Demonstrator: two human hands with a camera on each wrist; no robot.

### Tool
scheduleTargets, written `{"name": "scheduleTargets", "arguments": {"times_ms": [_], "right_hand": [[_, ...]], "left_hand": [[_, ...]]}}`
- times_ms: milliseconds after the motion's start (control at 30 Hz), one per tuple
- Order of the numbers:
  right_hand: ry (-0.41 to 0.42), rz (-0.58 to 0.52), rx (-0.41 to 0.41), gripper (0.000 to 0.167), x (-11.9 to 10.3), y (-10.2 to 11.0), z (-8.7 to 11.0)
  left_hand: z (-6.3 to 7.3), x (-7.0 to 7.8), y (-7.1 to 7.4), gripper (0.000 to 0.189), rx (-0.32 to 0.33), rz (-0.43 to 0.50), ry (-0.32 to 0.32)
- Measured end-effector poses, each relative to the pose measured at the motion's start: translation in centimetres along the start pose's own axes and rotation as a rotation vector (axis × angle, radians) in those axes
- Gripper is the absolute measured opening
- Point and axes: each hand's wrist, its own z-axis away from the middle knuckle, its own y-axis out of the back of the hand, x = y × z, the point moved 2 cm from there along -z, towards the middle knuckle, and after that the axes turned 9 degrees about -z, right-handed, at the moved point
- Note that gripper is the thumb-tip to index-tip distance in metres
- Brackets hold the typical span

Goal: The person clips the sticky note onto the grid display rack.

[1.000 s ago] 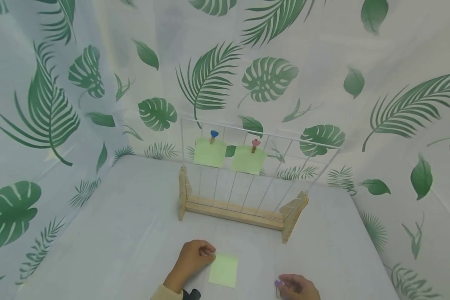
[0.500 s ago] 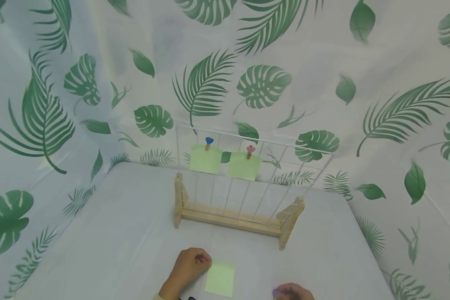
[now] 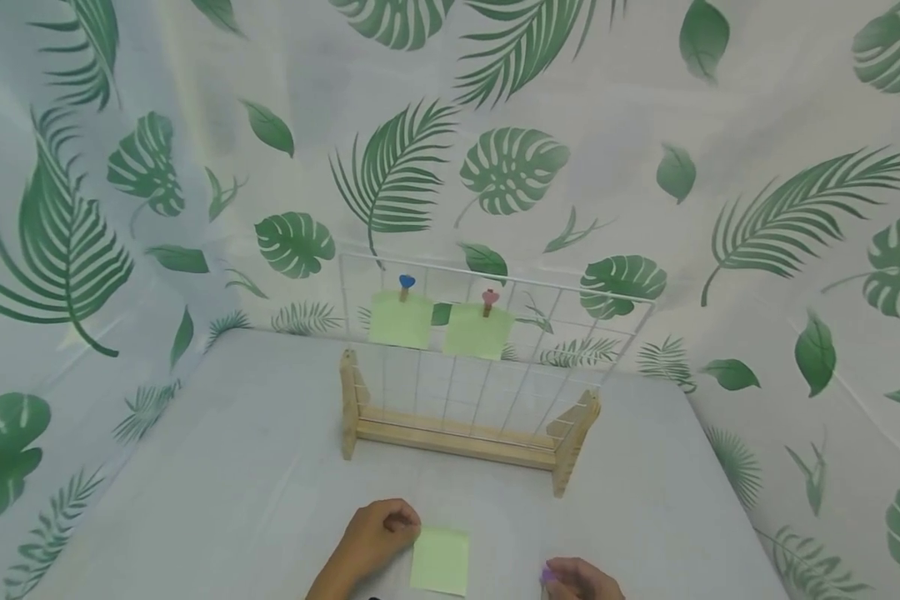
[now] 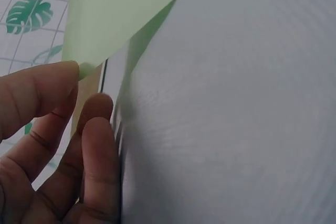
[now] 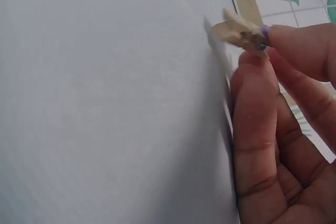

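Note:
A light green sticky note point(image 3: 440, 562) is on the white table, its upper-left corner pinched by my left hand point(image 3: 378, 533). In the left wrist view the thumb presses that corner of the paper point(image 4: 121, 14), and one edge of the sheet stands away from the tabletop. My right hand point(image 3: 583, 578), to the right of the note, holds a small wooden clothespin point(image 5: 239, 31) with a purple top point(image 3: 548, 575). Thumb and fingertips squeeze the clothespin's decorated end, and its wooden tips point away from the hand, slightly parted in the right wrist view.
Behind the hands stands a white wire grid point(image 3: 532, 358) on a wooden base point(image 3: 450, 442). Two green notes hang from it, one by a blue heart clothespin point(image 3: 407, 285), the other by a pink one point(image 3: 490, 300). Leaf-print curtains point(image 3: 510, 83) surround the table point(image 3: 255, 467).
The head view has shifted, so the rack sits lower and further left. My left fingers have drawn together at the note's corner. My right hand keeps hold of the clothespin.

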Motion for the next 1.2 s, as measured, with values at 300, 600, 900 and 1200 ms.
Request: {"name": "scheduleTargets", "arguments": {"times_ms": [300,600,900,1200], "right_hand": [[0.128,0.081,0.077,0.033,-0.9,0.6,1.1],[0.254,-0.023,0.187,0.019,-3.3,-0.2,1.9],[0.357,-0.101,0.216,0.021,-4.8,-0.2,2.6],[0.484,-0.18,0.265,0.022,-5.4,0.2,2.5]], "left_hand": [[-0.1,0.6,0.1,0.005,-0.017,0.016,-0.033],[-0.5,1.5,-0.1,0.006,0.05,0.018,-0.026],[-0.6,2.0,-0.4,0.009,0.073,0.09,-0.036],[-0.6,2.4,-1.1,0.01,0.042,0.15,-0.025]]}}
